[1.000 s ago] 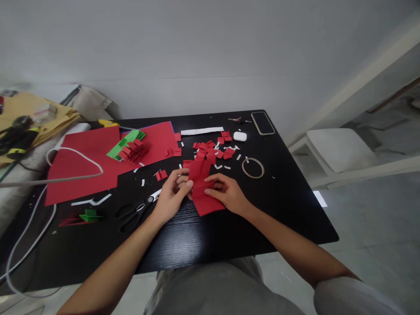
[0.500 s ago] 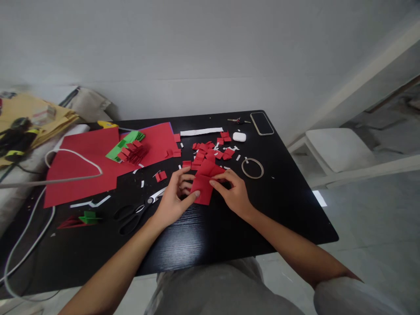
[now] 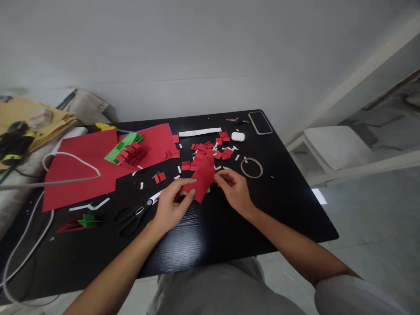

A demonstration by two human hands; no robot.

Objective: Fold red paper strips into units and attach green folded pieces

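Observation:
Between my hands is a folded red paper piece [image 3: 201,183], held over the black table. My left hand [image 3: 175,202] pinches its left side between thumb and fingers. At its right edge, the fingertips of my right hand [image 3: 233,189] are pressed together on the paper. A bit of green shows beneath the paper's lower right edge. Just beyond lie many small folded red pieces [image 3: 205,151] and white paper scraps. Black scissors [image 3: 133,218] rest left of my left hand, their blades partly hidden behind it.
Large red sheets [image 3: 80,170] lie at the left, with green folded strips [image 3: 123,148] on them. A white cable [image 3: 19,256] loops over the left side. A ring-shaped coil [image 3: 252,168], white case [image 3: 238,137], keys [image 3: 236,120] and phone [image 3: 260,123] are at the right.
The red paper has turned and its lower end has shifted left. My left hand has moved slightly with it, and a bit of green now shows beneath.

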